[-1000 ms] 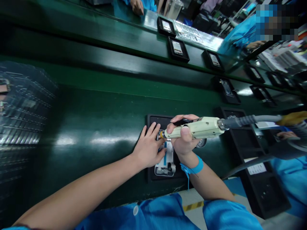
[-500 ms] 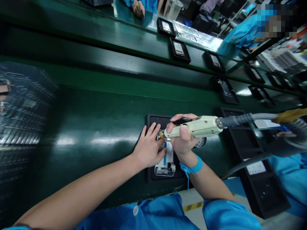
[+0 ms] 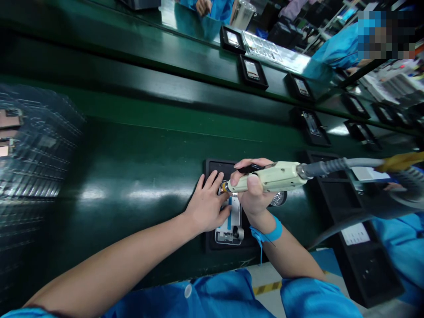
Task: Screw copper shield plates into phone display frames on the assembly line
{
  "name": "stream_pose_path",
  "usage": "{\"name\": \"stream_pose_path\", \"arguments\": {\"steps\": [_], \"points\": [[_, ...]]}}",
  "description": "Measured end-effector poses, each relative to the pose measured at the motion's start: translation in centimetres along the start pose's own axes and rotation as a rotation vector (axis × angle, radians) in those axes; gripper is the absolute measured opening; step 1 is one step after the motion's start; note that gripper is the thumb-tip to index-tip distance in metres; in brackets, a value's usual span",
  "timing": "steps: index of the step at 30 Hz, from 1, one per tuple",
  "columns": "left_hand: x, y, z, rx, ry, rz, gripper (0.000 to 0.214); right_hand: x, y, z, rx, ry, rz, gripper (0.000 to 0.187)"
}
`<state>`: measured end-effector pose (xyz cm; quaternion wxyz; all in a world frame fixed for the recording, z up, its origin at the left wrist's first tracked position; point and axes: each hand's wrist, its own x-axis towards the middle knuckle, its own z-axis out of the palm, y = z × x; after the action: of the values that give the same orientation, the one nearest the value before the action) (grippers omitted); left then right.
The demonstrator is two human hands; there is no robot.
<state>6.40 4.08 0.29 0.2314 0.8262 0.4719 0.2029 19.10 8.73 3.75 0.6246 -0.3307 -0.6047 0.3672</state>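
Observation:
My right hand (image 3: 253, 194) is wrapped round a cream electric screwdriver (image 3: 271, 176), whose tip points down-left onto a white phone frame (image 3: 230, 221). The frame lies in a black tray (image 3: 212, 170) on the green belt. My left hand (image 3: 207, 203) lies flat on the frame's left side with its fingers stretched out, holding it down. A blue strap (image 3: 270, 232) circles my right wrist. The screwdriver's grey cable (image 3: 334, 165) runs off to the right.
A stack of clear trays (image 3: 33, 168) stands at the left. Several black trays with phone parts (image 3: 253, 70) lie along the far belt. A long black rack (image 3: 357, 229) sits at my right. Other people in blue coats (image 3: 341, 44) work beyond the belt.
Both hands stay put on the phone frame and screwdriver. The view has shifted slightly, and the far trays have drifted a little to the right.

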Motion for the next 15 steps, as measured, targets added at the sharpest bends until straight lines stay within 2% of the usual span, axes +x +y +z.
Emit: {"name": "stream_pose_path", "arguments": {"steps": [15], "points": [[-0.04,-0.05,0.07,0.003,0.006,-0.001,0.036,-0.23,0.37,0.08,0.004,0.017,-0.006,0.028]]}}
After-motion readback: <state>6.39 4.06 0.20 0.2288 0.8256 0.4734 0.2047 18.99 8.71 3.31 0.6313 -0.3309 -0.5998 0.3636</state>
